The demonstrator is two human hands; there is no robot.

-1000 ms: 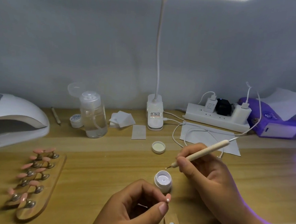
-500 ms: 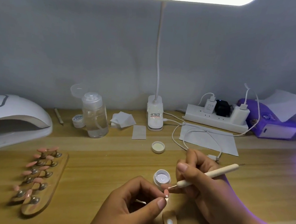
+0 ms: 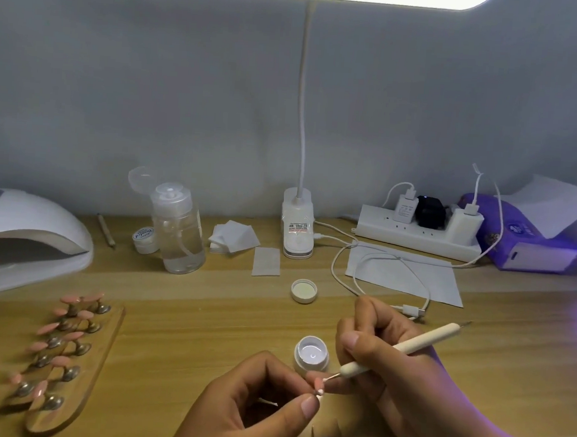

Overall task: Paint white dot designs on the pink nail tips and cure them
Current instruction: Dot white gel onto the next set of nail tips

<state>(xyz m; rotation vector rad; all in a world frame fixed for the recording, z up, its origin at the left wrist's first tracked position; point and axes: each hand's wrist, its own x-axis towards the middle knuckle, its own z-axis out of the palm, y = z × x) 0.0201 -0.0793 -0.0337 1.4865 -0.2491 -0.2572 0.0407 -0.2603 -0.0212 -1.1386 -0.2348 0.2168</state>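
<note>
Wooden desk point(image 3: 188, 313); tiny pink nail tip point(image 3: 318, 385), white-marked

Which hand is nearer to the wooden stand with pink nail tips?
Left. The left hand, pinching a nail tip, lies right of the wooden stand; the right hand, holding the dotting tool, is farther right.

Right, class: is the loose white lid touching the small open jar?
Apart. The head view shows a strip of bare table between the lid and the jar.
</note>
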